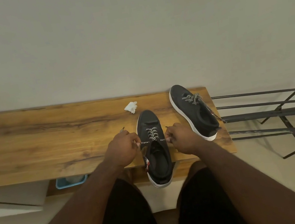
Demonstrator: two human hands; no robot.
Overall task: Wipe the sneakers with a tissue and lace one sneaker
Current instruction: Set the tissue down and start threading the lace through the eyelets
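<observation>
Now my left hand [124,148] and right hand [181,138] are each pinching a speckled lace [152,135] end. I'm seeing the near sneaker [156,149] sitting black, white-soled, half laced.

A long wooden table [50,140] with a warm grain stands against a pale wall; a crumpled white tissue [131,107] lies near its back edge; one black sneaker [156,149] overhangs the front edge; a second black sneaker [194,111] rests at the right end.
</observation>
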